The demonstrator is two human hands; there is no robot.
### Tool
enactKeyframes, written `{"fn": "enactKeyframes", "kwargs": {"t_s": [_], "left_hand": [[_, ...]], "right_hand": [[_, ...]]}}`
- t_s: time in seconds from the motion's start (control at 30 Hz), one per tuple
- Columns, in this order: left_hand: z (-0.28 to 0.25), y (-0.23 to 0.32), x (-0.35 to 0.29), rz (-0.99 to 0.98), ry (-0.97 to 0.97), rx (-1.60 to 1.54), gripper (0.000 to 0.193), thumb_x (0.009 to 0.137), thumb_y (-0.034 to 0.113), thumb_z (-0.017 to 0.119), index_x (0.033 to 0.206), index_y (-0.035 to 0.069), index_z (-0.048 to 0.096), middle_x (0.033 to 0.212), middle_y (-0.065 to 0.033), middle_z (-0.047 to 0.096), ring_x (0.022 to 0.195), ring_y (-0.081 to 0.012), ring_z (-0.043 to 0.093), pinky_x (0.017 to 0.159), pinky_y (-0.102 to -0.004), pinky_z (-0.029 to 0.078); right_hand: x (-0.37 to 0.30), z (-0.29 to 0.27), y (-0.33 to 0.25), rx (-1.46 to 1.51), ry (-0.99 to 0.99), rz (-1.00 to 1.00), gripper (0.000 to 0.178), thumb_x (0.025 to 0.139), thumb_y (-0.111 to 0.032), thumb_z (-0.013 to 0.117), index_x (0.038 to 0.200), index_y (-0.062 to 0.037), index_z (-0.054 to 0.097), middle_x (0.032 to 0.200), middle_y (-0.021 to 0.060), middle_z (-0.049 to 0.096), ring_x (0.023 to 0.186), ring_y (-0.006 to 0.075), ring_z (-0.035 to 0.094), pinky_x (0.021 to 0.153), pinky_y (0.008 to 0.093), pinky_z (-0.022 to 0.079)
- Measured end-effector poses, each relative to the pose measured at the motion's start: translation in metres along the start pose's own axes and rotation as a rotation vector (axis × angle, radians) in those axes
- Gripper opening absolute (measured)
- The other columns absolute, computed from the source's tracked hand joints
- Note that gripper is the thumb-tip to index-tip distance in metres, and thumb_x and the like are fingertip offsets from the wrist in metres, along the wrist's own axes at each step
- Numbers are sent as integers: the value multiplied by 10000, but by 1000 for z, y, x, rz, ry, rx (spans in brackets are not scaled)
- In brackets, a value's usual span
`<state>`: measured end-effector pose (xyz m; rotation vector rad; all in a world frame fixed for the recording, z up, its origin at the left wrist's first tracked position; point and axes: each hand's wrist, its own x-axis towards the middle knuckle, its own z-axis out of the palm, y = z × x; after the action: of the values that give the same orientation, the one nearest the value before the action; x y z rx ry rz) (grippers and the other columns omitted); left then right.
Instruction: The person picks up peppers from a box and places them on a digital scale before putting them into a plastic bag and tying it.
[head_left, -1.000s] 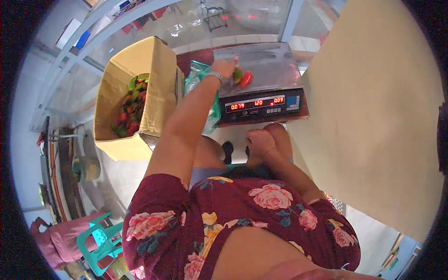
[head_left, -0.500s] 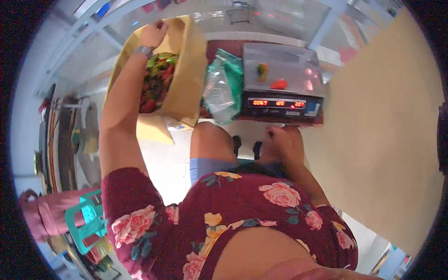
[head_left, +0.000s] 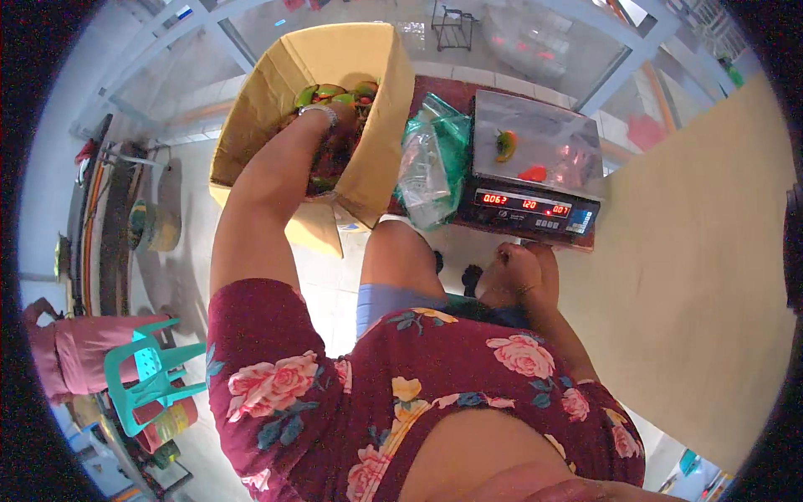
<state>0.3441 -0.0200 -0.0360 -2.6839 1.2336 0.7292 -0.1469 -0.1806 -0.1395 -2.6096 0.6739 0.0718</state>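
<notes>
My left hand [head_left: 341, 124] reaches down into a deep cardboard box [head_left: 400, 92], among red and green peppers [head_left: 330, 90]. Its fingers are hidden by the wrist and the peppers, so what they touch or hold does not show. A wristband [head_left: 329, 114] circles that wrist. My right hand [head_left: 520, 266] rests by my knee, just below the scale, its fingers curled in and nothing visible in them. On the metal plate of the digital scale [head_left: 544, 125] lie a green-and-orange pepper [head_left: 505, 145] and a smaller red pepper [head_left: 533, 173], apart from each other.
Between box and scale lies a crumpled clear and green plastic bag [head_left: 431, 167]. A large tan board [head_left: 686, 276] fills the right side. At the left stand a teal plastic chair [head_left: 150, 372] and a wooden bench [head_left: 104, 234]. Glass panels and metal frames [head_left: 619, 75] run behind.
My left hand has moved from the box's far end down into the peppers. My right hand stays curled near my knee. The whole view has shifted slightly.
</notes>
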Motion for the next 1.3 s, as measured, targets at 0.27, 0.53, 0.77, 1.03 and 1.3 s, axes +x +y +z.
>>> {"fn": "enactKeyframes", "kwargs": {"t_s": [0.27, 0.53, 0.77, 1.03, 1.3], "left_hand": [[27, -61, 30, -56, 173, -33, 396, 655, 151, 722, 1029, 57, 632, 1069, -135, 620, 1003, -281, 588, 814, -404, 471], [25, -84, 22, -197, -153, -330, 288, 763, 236, 593, 1021, 109, 618, 951, -132, 644, 857, -257, 615, 747, -386, 473], [-1, -8, -7, 50, -75, -109, 218, 684, 55, 625, 899, 23, 640, 871, -110, 652, 742, -240, 605, 663, -409, 478], [-24, -50, 13, 156, 227, 30, 314, 707, 243, 595, 924, 20, 633, 871, -167, 651, 776, -326, 622, 699, -401, 486], [-35, 19, -36, 205, 451, -201, 387, 724, 310, 576, 1007, 50, 625, 999, -215, 615, 903, -372, 599, 784, -422, 473]], "right_hand": [[7, 18, 10, 7, -8, 24, 168, 721, -162, 575, 858, -74, 614, 813, 137, 630, 775, 323, 606, 681, 415, 483], [9, 9, 1, 4, -12, -13, 164, 729, -158, 564, 869, -86, 610, 810, 140, 623, 775, 325, 603, 688, 416, 478], [-8, -18, -12, -32, -40, 27, 166, 736, -140, 551, 887, -106, 610, 801, 146, 612, 776, 330, 599, 695, 416, 471], [-4, -7, -8, -18, -38, -68, 169, 701, -143, 548, 848, -91, 615, 771, 147, 611, 742, 326, 598, 648, 406, 455], [-4, -9, -12, -22, -32, -26, 145, 712, -146, 541, 823, -85, 611, 760, 150, 608, 733, 333, 595, 650, 411, 454]]}}
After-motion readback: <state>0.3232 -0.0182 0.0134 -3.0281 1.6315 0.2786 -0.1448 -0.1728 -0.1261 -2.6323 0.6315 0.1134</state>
